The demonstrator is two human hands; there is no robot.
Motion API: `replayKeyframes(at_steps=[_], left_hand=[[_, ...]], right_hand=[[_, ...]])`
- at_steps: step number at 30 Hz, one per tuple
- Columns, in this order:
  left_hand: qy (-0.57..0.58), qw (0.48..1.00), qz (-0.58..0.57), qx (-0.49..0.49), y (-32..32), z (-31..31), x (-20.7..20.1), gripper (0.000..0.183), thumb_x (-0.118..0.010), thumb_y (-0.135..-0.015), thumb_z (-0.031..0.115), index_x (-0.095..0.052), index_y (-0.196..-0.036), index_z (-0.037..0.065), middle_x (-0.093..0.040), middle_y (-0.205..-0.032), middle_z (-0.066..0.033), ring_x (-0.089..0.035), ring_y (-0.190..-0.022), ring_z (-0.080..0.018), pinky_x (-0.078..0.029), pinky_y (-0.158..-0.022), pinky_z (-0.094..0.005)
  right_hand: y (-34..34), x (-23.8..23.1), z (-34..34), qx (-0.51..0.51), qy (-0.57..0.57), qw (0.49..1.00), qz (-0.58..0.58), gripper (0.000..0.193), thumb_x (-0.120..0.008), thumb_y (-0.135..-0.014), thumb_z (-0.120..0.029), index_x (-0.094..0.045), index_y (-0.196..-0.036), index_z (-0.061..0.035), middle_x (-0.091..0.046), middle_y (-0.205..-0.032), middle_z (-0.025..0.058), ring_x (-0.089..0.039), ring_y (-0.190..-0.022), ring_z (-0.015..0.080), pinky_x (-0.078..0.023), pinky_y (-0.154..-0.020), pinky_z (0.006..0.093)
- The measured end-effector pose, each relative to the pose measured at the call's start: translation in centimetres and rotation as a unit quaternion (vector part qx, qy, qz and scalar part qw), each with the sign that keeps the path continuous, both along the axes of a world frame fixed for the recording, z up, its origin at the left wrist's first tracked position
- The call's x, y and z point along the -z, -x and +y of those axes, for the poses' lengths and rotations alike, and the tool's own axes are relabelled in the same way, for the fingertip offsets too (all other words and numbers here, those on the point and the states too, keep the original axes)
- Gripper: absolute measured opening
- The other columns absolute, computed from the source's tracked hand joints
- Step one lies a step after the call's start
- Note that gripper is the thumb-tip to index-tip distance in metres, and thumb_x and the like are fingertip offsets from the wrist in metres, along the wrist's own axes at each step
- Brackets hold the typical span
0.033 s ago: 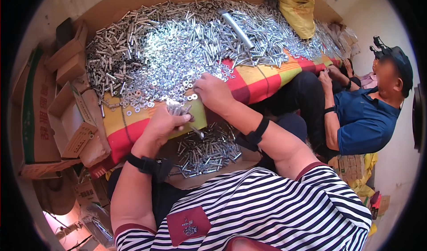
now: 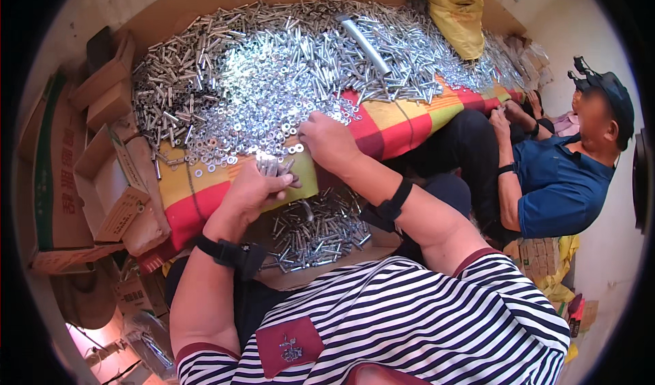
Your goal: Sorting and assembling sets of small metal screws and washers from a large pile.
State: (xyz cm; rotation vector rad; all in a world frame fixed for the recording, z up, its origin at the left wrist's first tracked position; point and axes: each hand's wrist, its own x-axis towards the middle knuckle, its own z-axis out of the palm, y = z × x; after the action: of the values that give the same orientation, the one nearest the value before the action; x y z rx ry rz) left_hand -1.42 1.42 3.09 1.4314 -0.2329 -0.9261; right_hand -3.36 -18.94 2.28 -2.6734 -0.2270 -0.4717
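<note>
My left hand (image 2: 254, 188) is closed around several metal bolts (image 2: 271, 165) with sleeves, held at the table's near edge. Below it, a blurred metal bolt (image 2: 308, 212) hangs in the air over a cardboard box (image 2: 310, 274) that holds many bolts (image 2: 317, 238). At the rim of the washer pile (image 2: 263, 115), my right hand (image 2: 329, 138) has its fingers pinched together. Whatever is between those fingertips is too small to make out. Loose washers (image 2: 298, 148) lie just beside them on the checked cloth (image 2: 205, 197).
Heaps of metal sleeves (image 2: 179, 64) and bolts (image 2: 409, 47) cover the far table, with a metal tube (image 2: 364, 45) on top. A yellow sack (image 2: 460, 17) stands behind. Cardboard boxes (image 2: 112, 184) line the left. A person in blue (image 2: 563, 180) works at the right.
The blurred bolt beneath my left hand is slightly lower and farther from the fingers. Both hands stay in nearly the same place.
</note>
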Motion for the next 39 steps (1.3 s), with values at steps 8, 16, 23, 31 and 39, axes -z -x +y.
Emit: replayKeyframes(at_steps=[8,16,23,31,39], left_hand=[[-0.046,0.994,0.07,-0.067,-1.6,0.2,-0.2,0.009,-0.06,-0.088,0.011,-0.059,-0.092,0.003,-0.07,-0.076,-0.0105,-0.052,-0.048,-0.0077,-0.032,-0.038,-0.0197],[-0.058,0.987,-0.085,-0.123,-1.3,-1.0,1.1,0.006,-0.063,-0.086,0.007,-0.061,-0.089,0.003,-0.065,-0.067,-0.0054,-0.044,-0.044,-0.006,-0.031,-0.039,-0.0208],[-0.134,0.957,-0.216,-0.144,-1.4,-0.1,1.7,0.009,-0.067,-0.08,0.003,-0.064,-0.088,-0.001,-0.069,-0.068,-0.0078,-0.056,-0.05,-0.007,-0.042,-0.044,-0.0219],[-0.018,0.981,-0.18,-0.071,-0.1,0.5,1.3,0.01,-0.066,-0.08,0.0,-0.064,-0.09,-0.001,-0.069,-0.071,-0.0081,-0.053,-0.046,-0.0054,-0.041,-0.042,-0.0206],[0.011,0.963,-0.25,-0.098,-0.8,2.2,2.0,0.009,-0.067,-0.079,-0.001,-0.066,-0.088,-0.001,-0.069,-0.072,-0.0068,-0.052,-0.048,-0.0046,-0.041,-0.043,-0.0207]], right_hand=[[0.0,-0.1,0.7,0.02,0.096,0.992,0.074,0.006,-0.05,-0.082,-0.006,-0.053,-0.086,-0.0012,-0.057,-0.086,0.0176,-0.061,-0.081,0.036,-0.049,-0.067,0.0443],[0.5,-0.2,1.6,-0.002,0.054,0.992,0.111,0.012,-0.054,-0.082,-0.01,-0.054,-0.089,-0.001,-0.059,-0.088,0.0193,-0.061,-0.082,0.0382,-0.048,-0.07,0.0469],[1.3,-1.5,0.7,-0.008,-0.147,0.984,0.104,0.015,-0.069,-0.075,-0.009,-0.057,-0.074,-0.0002,-0.062,-0.072,0.0138,-0.063,-0.066,0.0295,-0.049,-0.059,0.0376],[1.9,-1.6,2.0,-0.029,-0.541,0.782,0.306,0.011,-0.069,-0.084,-0.009,-0.06,-0.081,-0.0027,-0.059,-0.063,0.0004,-0.052,-0.051,0.0051,-0.039,-0.044,0.0175],[1.6,-2.0,3.0,-0.042,-0.65,0.671,0.354,0.013,-0.069,-0.083,-0.008,-0.06,-0.086,0.0006,-0.062,-0.07,0.0056,-0.057,-0.053,0.0075,-0.044,-0.047,0.019]])
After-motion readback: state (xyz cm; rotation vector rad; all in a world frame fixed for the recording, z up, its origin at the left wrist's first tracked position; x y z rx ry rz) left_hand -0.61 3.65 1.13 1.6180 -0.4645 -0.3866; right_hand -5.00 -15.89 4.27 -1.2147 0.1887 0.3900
